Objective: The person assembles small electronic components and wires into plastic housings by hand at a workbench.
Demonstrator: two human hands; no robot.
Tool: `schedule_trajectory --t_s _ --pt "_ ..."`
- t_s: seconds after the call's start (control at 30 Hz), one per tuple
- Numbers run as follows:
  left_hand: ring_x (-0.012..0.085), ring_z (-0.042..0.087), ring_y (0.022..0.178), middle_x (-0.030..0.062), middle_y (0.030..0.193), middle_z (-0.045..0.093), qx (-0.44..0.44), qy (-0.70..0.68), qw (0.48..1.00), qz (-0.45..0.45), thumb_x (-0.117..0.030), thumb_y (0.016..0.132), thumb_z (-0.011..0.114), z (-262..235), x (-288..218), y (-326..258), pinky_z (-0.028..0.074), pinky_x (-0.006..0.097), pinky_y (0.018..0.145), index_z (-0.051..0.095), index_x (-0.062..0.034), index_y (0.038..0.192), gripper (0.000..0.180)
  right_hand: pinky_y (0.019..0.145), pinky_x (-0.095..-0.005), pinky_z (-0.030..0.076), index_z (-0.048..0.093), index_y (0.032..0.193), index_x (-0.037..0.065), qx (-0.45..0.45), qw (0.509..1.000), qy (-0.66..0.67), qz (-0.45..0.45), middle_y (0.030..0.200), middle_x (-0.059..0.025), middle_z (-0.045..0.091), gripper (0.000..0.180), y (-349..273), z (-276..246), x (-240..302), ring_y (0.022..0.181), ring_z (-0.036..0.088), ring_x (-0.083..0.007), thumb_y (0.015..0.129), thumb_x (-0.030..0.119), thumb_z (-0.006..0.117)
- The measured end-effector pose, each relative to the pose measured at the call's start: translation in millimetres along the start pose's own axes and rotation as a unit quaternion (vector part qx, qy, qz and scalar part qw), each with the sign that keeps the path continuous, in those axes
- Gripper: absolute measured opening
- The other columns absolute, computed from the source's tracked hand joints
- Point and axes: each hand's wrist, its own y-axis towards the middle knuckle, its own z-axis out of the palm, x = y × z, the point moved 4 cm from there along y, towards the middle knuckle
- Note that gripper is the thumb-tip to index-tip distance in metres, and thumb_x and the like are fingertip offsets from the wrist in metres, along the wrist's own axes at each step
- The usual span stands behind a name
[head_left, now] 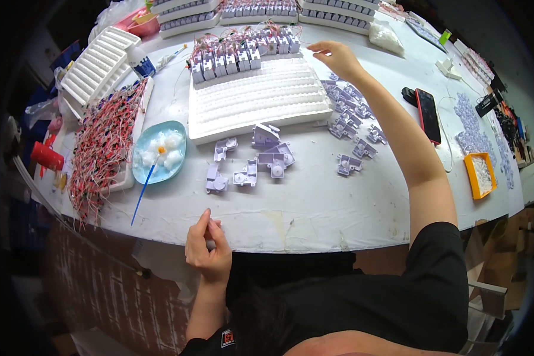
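Note:
My right hand (336,59) reaches to the far right end of a white foam tray (255,98), beside the last of the pale lilac plastic units with wires (282,45) standing there in rows. Its fingers stretch out to the left, and I see nothing held in them. Near the table's front edge, my left hand (209,248) is closed with the fingers curled; a small pale spot shows between them, too little to name. Loose lilac plastic housings (245,173) lie ahead of it, some with round parts in them.
A blue dish (137,169) with white blobs and a blue-handled brush stands left, beside a tray heaped with red-wired parts (110,133). More housings (347,110) lie under my right forearm. Farther right are a phone (428,117) and a yellow box (473,187). Stacked trays (187,24) line the back.

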Motion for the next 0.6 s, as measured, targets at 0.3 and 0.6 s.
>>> schedule_trajectory --t_s 0.3,0.6 --pt "0.017 0.063 0.057 0.0091 0.075 0.066 -0.008 0.024 0.998 0.057 0.008 0.089 0.061 0.5 -0.2 -1.0 0.051 0.027 0.053 0.066 0.0035 0.109 0.021 0.077 -0.0367 0.053 0.08 0.096 0.011 0.033 0.982 -0.081 0.165 0.091 -0.0103 0.076 0.038 36.1 43.0 -8.2 0.086 0.071 -0.0249 0.077 0.043 0.076" --pt "0.019 0.06 0.054 0.0087 0.072 0.065 -0.021 0.028 0.996 0.082 0.01 0.085 0.062 -0.6 0.8 0.6 0.048 0.028 0.049 0.066 0.0068 0.105 0.021 0.075 -0.0395 0.054 0.079 0.085 0.015 -0.104 0.969 -0.217 0.057 0.088 -0.0087 0.075 0.019 68.6 41.7 30.8 0.085 0.07 -0.0293 0.079 0.029 0.068"
